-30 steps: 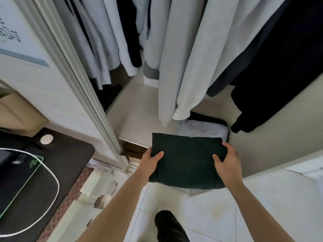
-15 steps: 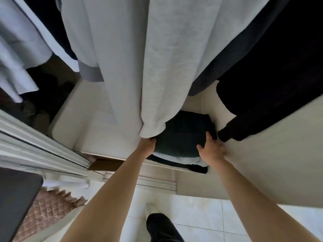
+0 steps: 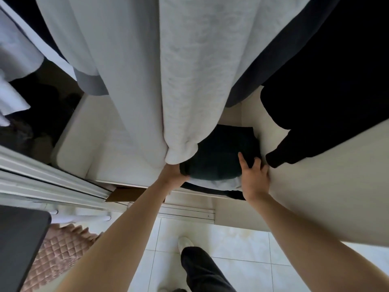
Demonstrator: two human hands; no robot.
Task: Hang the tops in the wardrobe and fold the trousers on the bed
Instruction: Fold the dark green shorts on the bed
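Lining wardrobe shelf point(image 3: 117, 165) — folded trousers point(image 3: 219, 159), tiled floor point(image 3: 242, 245)

The folded dark green trousers point(image 3: 219, 157) lie flat as a squared bundle on top of a stack, directly over a folded light grey garment point(image 3: 223, 183) with a dark folded garment point(image 3: 233, 193) beneath it, on the white wardrobe shelf point(image 3: 117, 157). The trousers sit between the two hands: their left edge touches the left hand point(image 3: 173, 175), whose fingers are hidden, and their right near corner lies under the fingers point(image 3: 244, 163) of the right hand point(image 3: 253, 178). Hanging light grey tops point(image 3: 168, 70) drape above the fingers, one cuff covering the trousers' left far corner, and black tops point(image 3: 328, 91) hang to the right of the fingers.
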